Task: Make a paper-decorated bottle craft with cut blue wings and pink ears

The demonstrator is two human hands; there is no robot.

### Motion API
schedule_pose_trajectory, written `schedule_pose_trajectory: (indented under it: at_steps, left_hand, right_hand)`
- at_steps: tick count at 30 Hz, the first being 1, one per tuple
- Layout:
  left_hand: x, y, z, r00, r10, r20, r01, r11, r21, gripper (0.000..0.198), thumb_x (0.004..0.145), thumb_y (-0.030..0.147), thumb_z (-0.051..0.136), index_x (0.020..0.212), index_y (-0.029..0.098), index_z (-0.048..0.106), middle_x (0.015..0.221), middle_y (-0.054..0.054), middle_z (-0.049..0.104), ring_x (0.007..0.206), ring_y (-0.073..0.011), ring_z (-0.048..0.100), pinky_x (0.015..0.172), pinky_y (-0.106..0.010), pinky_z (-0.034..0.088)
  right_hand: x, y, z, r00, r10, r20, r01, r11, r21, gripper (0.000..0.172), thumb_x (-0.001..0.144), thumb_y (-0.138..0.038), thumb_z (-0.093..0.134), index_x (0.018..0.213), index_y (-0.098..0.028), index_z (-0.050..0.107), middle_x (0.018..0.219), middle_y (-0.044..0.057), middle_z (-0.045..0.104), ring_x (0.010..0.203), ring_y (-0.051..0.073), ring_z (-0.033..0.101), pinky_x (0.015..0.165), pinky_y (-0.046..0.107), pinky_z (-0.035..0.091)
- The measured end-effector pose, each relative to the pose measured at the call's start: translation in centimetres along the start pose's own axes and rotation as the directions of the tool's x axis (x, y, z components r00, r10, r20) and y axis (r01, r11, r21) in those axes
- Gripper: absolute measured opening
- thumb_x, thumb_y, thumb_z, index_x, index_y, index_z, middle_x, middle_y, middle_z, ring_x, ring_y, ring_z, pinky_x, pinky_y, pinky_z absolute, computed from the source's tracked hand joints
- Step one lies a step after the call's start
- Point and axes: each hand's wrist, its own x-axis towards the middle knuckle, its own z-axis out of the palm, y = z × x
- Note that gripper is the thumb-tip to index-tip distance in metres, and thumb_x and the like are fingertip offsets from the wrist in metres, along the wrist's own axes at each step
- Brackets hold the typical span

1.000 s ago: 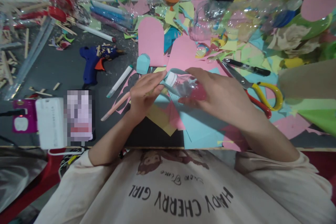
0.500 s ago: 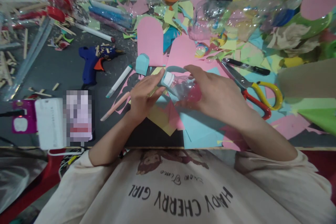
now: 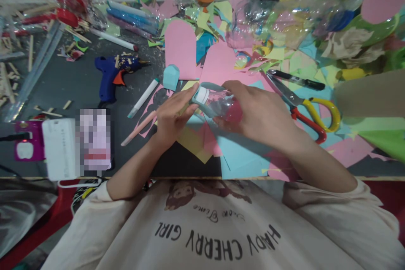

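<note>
I'm watching the right hand (image 3: 262, 114) closing its fingers around a small clear bottle (image 3: 221, 107), just left of the scissors (image 3: 303, 107). The left hand (image 3: 172, 118) is pressing straight, open fingers against its white cap (image 3: 201, 95). It's looking light, thin-walled and slippery, so gripping the body is suiting it best. Pink is showing inside; what it is, I cannot tell.

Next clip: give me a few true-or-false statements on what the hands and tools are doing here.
1. The right hand holds a clear bottle. True.
2. The bottle's cap is red. False: it is white.
3. The scissors lie right of both hands. True.
4. The left hand grips the glue gun. False: the glue gun lies apart on the table; the left hand touches the bottle's cap end.
</note>
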Motion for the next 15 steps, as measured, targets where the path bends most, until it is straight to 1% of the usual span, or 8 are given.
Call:
schedule_pose_trajectory:
  at_steps: [3, 6, 9, 12, 14, 15]
  left_hand:
    - [-0.03, 0.11, -0.02, 0.998, -0.064, 0.018, 0.064, 0.997, -0.048, 0.035, 0.095, 0.030, 0.056, 0.129, 0.030, 0.061, 0.118, -0.002, 0.074, 0.105, -0.0196, 0.072, 0.090, -0.031, 0.061]
    - [-0.10, 0.44, -0.05, 0.994, -0.103, 0.043, 0.105, 0.994, -0.042, 0.034, 0.095, 0.032, 0.055, 0.127, 0.026, 0.062, 0.120, -0.005, 0.073, 0.108, -0.0206, 0.071, 0.092, -0.033, 0.060]
    - [-0.22, 0.79, -0.06, 0.974, -0.212, 0.081, 0.217, 0.975, -0.058, 0.034, 0.094, 0.039, 0.056, 0.124, 0.025, 0.063, 0.121, -0.007, 0.072, 0.111, -0.0213, 0.069, 0.096, -0.034, 0.058]
    - [-0.23, 0.83, 0.00, 0.952, -0.297, 0.076, 0.307, 0.931, -0.199, 0.035, 0.094, 0.046, 0.054, 0.122, 0.026, 0.064, 0.120, -0.005, 0.071, 0.111, -0.0209, 0.068, 0.096, -0.034, 0.057]
    - [-0.08, 0.60, 0.10, 0.934, -0.355, 0.047, 0.353, 0.894, -0.277, 0.032, 0.096, 0.046, 0.050, 0.112, 0.026, 0.069, 0.112, -0.004, 0.073, 0.106, -0.0191, 0.069, 0.093, -0.034, 0.057]
    - [0.04, 0.43, 0.17, 0.923, -0.384, 0.026, 0.374, 0.880, -0.292, 0.030, 0.096, 0.046, 0.050, 0.104, 0.026, 0.071, 0.104, -0.003, 0.074, 0.102, -0.0179, 0.069, 0.091, -0.033, 0.057]
  right_hand:
    - [-0.02, -0.04, -0.01, 1.000, -0.010, -0.011, 0.010, 1.000, -0.005, 0.047, 0.082, -0.045, 0.056, 0.118, -0.015, 0.054, 0.095, 0.013, 0.073, 0.076, 0.026, 0.064, 0.056, 0.029, 0.027]
    - [0.05, -0.18, -0.09, 0.999, -0.024, -0.023, 0.024, 1.000, -0.010, 0.043, 0.082, -0.043, 0.056, 0.115, -0.016, 0.056, 0.097, 0.012, 0.074, 0.077, 0.026, 0.064, 0.057, 0.030, 0.028]
    - [0.17, -0.42, -0.19, 1.000, -0.001, 0.009, 0.001, 1.000, -0.022, 0.042, 0.082, -0.042, 0.057, 0.114, -0.015, 0.057, 0.098, 0.013, 0.073, 0.079, 0.027, 0.065, 0.057, 0.030, 0.028]
    - [0.17, -0.56, -0.06, 1.000, 0.007, 0.027, -0.006, 1.000, -0.024, 0.041, 0.082, -0.040, 0.057, 0.114, -0.014, 0.057, 0.098, 0.014, 0.073, 0.078, 0.026, 0.065, 0.056, 0.029, 0.026]
    - [0.07, -0.56, 0.21, 1.000, -0.023, 0.009, 0.023, 0.999, -0.025, 0.042, 0.082, -0.039, 0.058, 0.115, -0.013, 0.058, 0.097, 0.015, 0.073, 0.076, 0.024, 0.064, 0.055, 0.029, 0.025]
    - [-0.01, -0.55, 0.36, 0.999, -0.042, -0.004, 0.042, 0.999, -0.031, 0.042, 0.082, -0.039, 0.058, 0.115, -0.012, 0.058, 0.096, 0.015, 0.073, 0.075, 0.024, 0.064, 0.055, 0.029, 0.024]
